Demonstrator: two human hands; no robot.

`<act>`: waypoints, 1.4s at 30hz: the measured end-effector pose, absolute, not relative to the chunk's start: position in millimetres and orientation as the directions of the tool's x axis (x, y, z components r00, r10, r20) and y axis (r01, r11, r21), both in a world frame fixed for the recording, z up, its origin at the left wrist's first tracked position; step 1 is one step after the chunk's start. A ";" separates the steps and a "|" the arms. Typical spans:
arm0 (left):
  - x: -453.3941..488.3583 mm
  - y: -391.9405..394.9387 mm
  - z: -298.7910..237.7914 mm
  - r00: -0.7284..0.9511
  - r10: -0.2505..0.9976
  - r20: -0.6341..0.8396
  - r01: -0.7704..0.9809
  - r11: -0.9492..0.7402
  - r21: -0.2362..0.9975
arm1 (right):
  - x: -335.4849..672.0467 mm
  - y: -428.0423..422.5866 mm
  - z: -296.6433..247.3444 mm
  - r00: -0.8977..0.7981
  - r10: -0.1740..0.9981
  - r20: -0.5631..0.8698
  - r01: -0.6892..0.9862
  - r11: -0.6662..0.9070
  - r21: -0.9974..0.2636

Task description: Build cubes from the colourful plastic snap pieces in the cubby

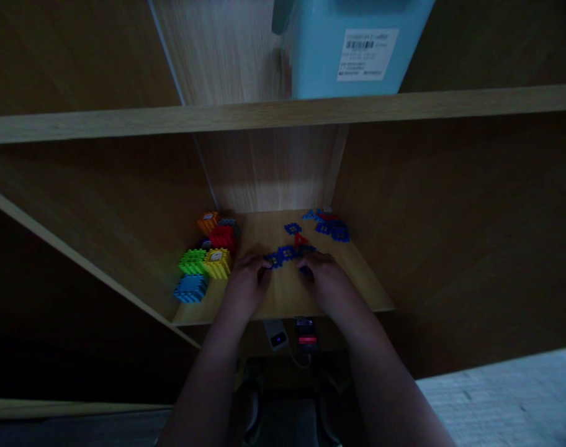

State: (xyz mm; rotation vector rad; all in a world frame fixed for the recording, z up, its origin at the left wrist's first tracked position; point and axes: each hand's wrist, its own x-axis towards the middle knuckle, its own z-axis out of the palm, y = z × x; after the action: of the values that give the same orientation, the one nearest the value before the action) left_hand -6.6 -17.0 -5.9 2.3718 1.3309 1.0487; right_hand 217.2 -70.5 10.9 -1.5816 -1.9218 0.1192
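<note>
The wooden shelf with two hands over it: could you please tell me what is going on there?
A person is handling a row of dark blue toy pieces on the wooden shelf. The left hand is at the row's left end, the right hand at its right; the dim picture hides how firmly either grips. A red piece is just behind the row. Colourful blocks stand at the left, and more blue pieces lie at the back right.

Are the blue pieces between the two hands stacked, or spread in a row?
Spread in a row: the blue pieces lie side by side on the shelf.
</note>
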 end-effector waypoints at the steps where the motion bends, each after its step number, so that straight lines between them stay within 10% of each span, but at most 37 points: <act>1: -6.4 -17.1 -5.9 0.333 0.814 0.476 0.652 -0.564 0.506 | 220.6 -69.7 10.5 -0.064 0.899 0.433 0.867 0.265 -0.422; 42: -5.9 -19.4 -3.1 0.306 0.850 0.428 0.698 -0.507 0.506 | 259.3 -62.6 9.0 0.094 0.992 0.084 0.930 -0.057 -0.364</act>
State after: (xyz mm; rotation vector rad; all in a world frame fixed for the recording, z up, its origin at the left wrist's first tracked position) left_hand -5.9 -19.4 -3.1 2.3479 1.4190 0.9855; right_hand 259.3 -62.6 9.0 -2.0543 -1.8986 0.2689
